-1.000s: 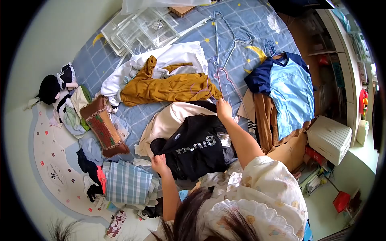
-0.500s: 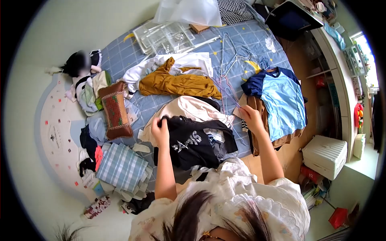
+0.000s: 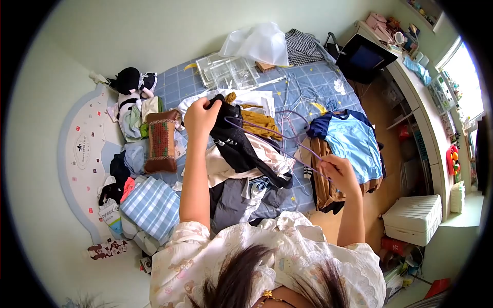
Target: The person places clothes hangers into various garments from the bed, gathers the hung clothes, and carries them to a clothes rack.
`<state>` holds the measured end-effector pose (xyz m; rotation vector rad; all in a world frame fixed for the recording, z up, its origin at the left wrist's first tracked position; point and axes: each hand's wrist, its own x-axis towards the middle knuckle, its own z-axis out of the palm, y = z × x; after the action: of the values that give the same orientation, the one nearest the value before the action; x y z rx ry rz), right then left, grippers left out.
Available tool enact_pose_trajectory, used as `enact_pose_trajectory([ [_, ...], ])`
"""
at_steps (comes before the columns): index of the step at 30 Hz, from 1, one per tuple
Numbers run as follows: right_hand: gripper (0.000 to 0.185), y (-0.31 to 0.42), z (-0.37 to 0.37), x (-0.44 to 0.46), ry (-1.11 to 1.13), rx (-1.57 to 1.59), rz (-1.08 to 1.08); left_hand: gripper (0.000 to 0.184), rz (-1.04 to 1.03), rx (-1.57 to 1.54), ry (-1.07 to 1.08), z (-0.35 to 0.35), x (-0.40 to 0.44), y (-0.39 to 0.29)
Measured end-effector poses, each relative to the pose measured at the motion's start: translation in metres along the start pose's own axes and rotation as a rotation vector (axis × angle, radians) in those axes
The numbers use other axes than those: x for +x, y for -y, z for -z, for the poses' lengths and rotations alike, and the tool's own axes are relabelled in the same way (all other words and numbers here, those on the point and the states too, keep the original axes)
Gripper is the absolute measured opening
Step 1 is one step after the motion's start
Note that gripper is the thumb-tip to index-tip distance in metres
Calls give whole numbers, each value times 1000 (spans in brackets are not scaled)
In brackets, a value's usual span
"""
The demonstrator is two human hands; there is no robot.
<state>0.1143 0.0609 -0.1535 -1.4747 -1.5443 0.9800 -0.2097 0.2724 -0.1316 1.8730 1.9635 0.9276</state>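
Observation:
Raised over the bed, my left hand (image 3: 201,119) grips a black T-shirt (image 3: 235,154) by its upper edge, and the cloth hangs down to the right. My right hand (image 3: 339,173) is closed on a purple clothes hanger (image 3: 295,137), whose far end reaches the shirt's upper part. Whether that end is inside the shirt I cannot tell. Beneath the shirt lie a cream garment (image 3: 269,152) and a grey garment (image 3: 233,205). A mustard garment (image 3: 262,124) lies just beyond. To the right is a light blue T-shirt with navy sleeves (image 3: 352,141), on top of brown clothing (image 3: 324,187).
Loose hangers (image 3: 295,95) and clear plastic panels (image 3: 233,74) lie on the blue checked bedspread (image 3: 177,77). At the left are a brown woven pillow (image 3: 162,143), a folded checked cloth (image 3: 154,205) and a plush doll (image 3: 128,82). A white suitcase (image 3: 413,218) stands at the right.
My left hand has lifted the black T-shirt up and away from me, uncovering the grey garment. The hanger has swung across towards the shirt, and my right hand has moved slightly right and down.

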Motion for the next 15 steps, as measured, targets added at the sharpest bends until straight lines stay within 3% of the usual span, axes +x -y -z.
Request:
enact_pose_trajectory([
  [3, 10, 12, -26, 2, -84, 83, 44, 37, -73, 29, 50, 17, -14, -29],
  [6, 9, 18, -62, 11, -229, 129, 151, 30, -323, 11, -29, 21, -39, -48],
  [10, 9, 32, -71, 19, -342, -32, 356, 19, -556, 99, 37, 63, -74, -80],
  [13, 11, 30, -55, 29, -441, -118, 736, 14, -1089, 66, -171, 93, -70, -89],
  [15, 12, 31, -40, 29, -439, -131, 818, 20, -1187, 91, -291, 108, -71, -96],
])
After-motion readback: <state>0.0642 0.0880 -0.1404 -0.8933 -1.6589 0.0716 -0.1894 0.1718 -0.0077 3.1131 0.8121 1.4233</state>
